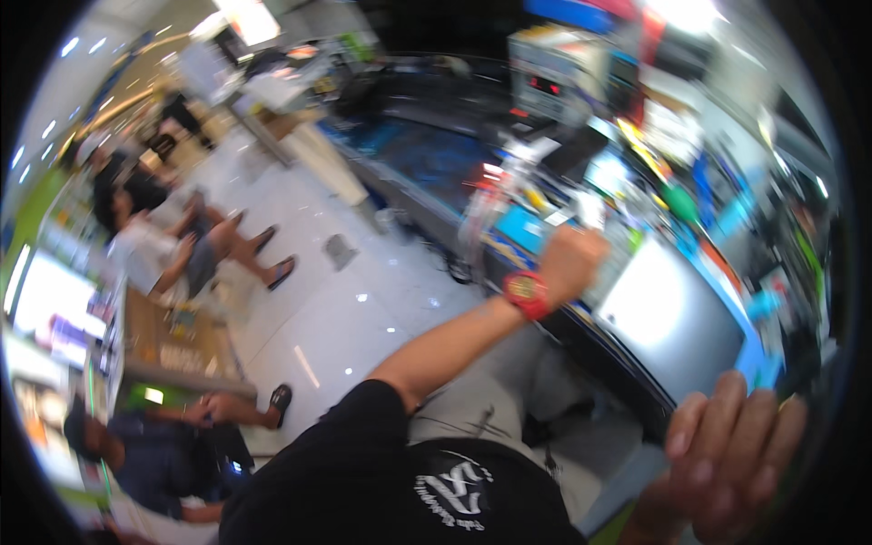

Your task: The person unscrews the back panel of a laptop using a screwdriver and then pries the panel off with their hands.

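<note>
My left hand (574, 263), with a red watch (526, 292) on its wrist, reaches over the near left part of a cluttered workbench. Its fingers are bent and blurred, so their grip cannot be made out. Just beyond them is a small white object (590, 211), and I cannot tell whether they touch it. To its right lies a flat silver panel, like a closed laptop (677, 318), on a light blue mat (754, 350). Close in at the lower right, my right hand (734, 454) hangs with loosely bent, slightly parted fingers; nothing shows in it.
A boxy bench instrument (545, 82) with a red display stands at the back. Blurred tools and cables crowd the right side. A blue-topped dark surface (409, 154) extends leftward. Several people sit or stand at the left, near a wooden counter (182, 350) and a pale tiled floor (309, 300).
</note>
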{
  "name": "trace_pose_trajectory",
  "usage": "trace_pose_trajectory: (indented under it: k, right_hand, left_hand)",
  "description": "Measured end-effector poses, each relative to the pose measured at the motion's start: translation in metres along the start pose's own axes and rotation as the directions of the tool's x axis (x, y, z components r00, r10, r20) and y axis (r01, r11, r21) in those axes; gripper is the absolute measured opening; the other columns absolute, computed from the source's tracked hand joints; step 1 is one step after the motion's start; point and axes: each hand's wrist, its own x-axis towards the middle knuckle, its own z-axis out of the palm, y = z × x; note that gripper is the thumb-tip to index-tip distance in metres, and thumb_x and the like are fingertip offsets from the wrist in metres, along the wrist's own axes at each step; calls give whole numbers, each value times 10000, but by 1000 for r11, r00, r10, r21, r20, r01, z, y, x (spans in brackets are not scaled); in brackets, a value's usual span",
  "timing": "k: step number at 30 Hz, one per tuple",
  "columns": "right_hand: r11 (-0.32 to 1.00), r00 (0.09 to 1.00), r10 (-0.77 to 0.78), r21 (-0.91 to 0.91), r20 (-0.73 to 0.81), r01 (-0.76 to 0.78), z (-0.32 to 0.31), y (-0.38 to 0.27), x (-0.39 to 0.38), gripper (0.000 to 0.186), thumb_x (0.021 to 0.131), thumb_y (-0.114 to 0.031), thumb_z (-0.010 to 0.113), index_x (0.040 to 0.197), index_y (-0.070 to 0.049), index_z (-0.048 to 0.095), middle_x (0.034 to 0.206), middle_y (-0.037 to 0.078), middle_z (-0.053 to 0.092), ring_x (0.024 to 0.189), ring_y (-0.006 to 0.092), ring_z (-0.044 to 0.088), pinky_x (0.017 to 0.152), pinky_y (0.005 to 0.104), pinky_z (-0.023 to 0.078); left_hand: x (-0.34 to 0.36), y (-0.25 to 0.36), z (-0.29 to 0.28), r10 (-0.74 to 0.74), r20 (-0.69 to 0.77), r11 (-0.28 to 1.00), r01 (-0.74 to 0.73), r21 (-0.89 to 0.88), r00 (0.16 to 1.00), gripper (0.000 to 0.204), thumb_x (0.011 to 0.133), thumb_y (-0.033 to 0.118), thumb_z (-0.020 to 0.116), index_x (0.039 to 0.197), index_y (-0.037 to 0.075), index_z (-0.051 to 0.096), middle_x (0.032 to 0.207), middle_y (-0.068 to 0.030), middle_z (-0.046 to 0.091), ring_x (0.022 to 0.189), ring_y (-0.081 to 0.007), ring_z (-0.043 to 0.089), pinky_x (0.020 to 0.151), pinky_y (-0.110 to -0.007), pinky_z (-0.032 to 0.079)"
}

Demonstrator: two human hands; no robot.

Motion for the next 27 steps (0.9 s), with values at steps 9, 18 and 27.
trace_pose_trajectory:
  k: [9,18,27]
  right_hand:
    - [965,965,-234,-91,116,245,13,-44,-31,324,1052,-320,641,1200,-31,655,1021,141,669,1000,278,600,939,474,487]
    - [929,966,-213,-276,148,247,-2,-65,-53,234,1066,-244,624,1129,-21,659,1014,99,661,945,230,605,909,417,502]
    - [11,745,89,-747,-661,-664,-183,-43,-101,194,1068,-154,615,1131,29,618,1050,99,635,1021,201,597,937,328,473]
  left_hand:
    - [-8,55,-46,-348,173,753,385,-534,921,195,1012,118,669,1122,-38,707,976,-134,682,807,-222,641,736,-349,517]
    - [-25,71,-45,-354,266,741,443,-505,897,284,1016,141,678,1213,-63,660,1070,-135,640,837,-171,620,767,-317,526]
    - [-101,148,-3,-653,355,105,544,-832,669,478,1037,293,700,1276,21,389,1039,-57,527,841,-103,576,736,-288,548]
